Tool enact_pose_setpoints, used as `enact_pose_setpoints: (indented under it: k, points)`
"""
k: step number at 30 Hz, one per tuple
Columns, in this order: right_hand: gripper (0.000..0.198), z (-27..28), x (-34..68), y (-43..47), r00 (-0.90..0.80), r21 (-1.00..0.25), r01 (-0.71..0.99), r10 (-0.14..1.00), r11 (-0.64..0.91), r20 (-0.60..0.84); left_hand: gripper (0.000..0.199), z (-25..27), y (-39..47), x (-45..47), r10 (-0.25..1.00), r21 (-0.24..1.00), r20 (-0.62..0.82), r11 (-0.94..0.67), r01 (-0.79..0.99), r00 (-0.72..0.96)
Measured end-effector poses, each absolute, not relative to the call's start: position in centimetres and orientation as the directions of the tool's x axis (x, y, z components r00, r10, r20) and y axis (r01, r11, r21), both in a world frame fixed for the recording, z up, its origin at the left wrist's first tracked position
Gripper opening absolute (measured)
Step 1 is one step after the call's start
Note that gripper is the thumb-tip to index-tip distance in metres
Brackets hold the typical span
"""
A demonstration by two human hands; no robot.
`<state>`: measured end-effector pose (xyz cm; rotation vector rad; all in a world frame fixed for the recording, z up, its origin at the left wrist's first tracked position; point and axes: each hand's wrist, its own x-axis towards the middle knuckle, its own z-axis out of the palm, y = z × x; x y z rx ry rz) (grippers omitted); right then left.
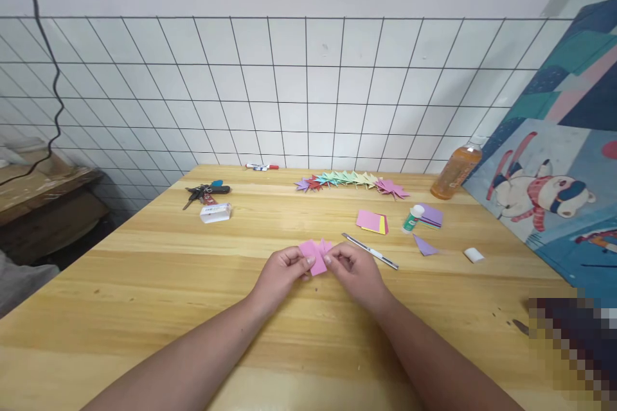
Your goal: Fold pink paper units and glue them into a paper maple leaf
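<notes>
Between my hands is a small piece of folded pink paper (316, 261), held a little above the wooden table (231, 359). My left hand (284, 271) pinches its left side, the thumb lying on top. At the right edge of the same paper, my right hand (355, 270) is closed with thumb and forefinger together. Just behind my right hand lies a slim utility knife (370, 251). Farther back is a stack of pink, yellow and red paper squares (372, 221). My fingers cover parts of the paper's edges.
Along the back runs a row of colourful folded paper pieces (351, 181). To the right are a glue stick (412, 219), purple paper (430, 215), a white cap (473, 255) and a bottle (456, 170). Keys (207, 193), a small white box (215, 212) and a marker (261, 167) lie left.
</notes>
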<state>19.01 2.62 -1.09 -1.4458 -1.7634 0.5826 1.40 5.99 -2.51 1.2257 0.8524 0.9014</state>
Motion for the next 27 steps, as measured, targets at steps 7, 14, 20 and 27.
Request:
enact_pose_setpoints:
  k: [7,14,20,27]
  points:
    - [0.021,-0.7,25.7,3.4,0.179,-0.200,0.971,0.955,-0.132,0.237,0.011,-2.3,6.8,0.8,0.870,0.811,-0.252,0.428,-0.399,0.423]
    - [0.008,-2.3,27.0,3.7,0.131,-0.167,0.980,0.984,-0.110,0.121,0.006,-1.8,6.7,0.8,0.853,0.708,-0.327,0.506,-0.492,0.407]
    - [0.007,-0.4,25.3,3.2,0.147,-0.359,0.932,0.952,-0.043,0.268,0.005,-2.3,7.3,0.7,0.858,0.679,-0.374,0.512,-0.527,0.352]
    - [0.033,0.2,21.1,1.1,-0.324,-0.165,0.894,0.856,0.416,0.402,0.007,-2.8,7.7,0.7,0.883,0.641,-0.363,0.468,-0.608,0.297]
